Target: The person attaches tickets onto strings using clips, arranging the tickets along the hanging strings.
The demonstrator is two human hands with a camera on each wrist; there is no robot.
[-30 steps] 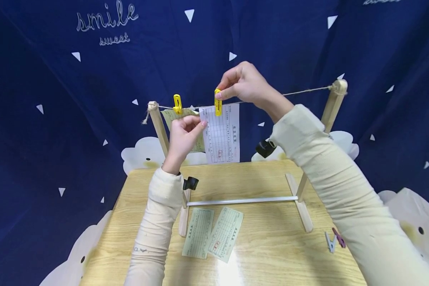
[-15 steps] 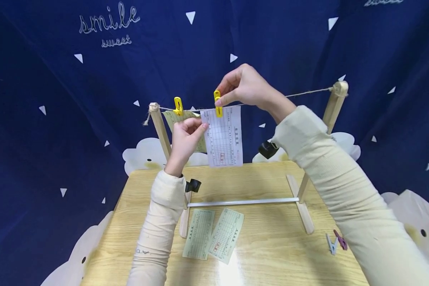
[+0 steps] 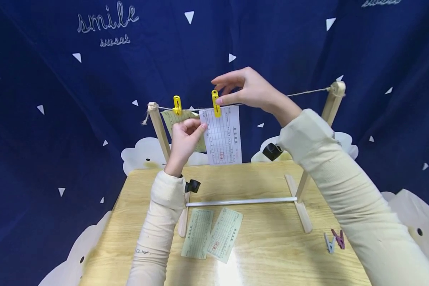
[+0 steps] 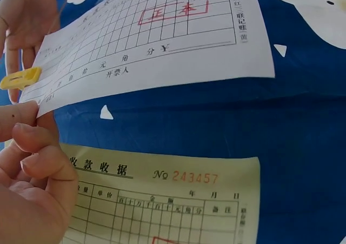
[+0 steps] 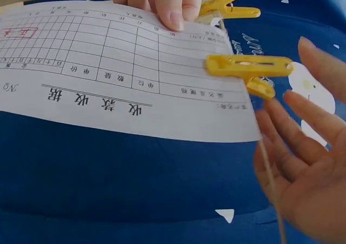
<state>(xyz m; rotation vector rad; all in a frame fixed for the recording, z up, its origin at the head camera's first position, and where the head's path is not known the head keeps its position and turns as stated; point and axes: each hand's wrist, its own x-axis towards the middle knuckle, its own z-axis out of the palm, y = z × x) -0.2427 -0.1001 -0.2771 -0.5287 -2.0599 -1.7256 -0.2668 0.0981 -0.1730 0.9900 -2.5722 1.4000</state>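
Note:
A white receipt sheet (image 3: 222, 139) hangs from the string (image 3: 304, 93), held by a yellow clothespin (image 5: 248, 68) near the middle of its top edge. My left hand (image 3: 184, 140) pinches the sheet's upper left edge between thumb and fingers. Beside the clothespin, my right hand (image 5: 308, 163) has its fingers spread apart, and the right wrist view shows a gap between them and the pin. Behind my left hand a yellowish receipt (image 4: 162, 195) hangs from a second yellow clothespin (image 3: 177, 105).
Two greenish receipts (image 3: 197, 233) lie on the wooden table (image 3: 271, 246), slightly overlapping. A light blue clothespin (image 3: 330, 243) and a purple clothespin (image 3: 338, 239) lie at the right. Wooden posts (image 3: 332, 104) with a white crossbar (image 3: 241, 201) carry the string.
My right hand has loosened its pinch on the yellow clothespin and spread its fingers, shifting slightly right. The clothespin stays on the string and sheet. My left hand keeps its hold.

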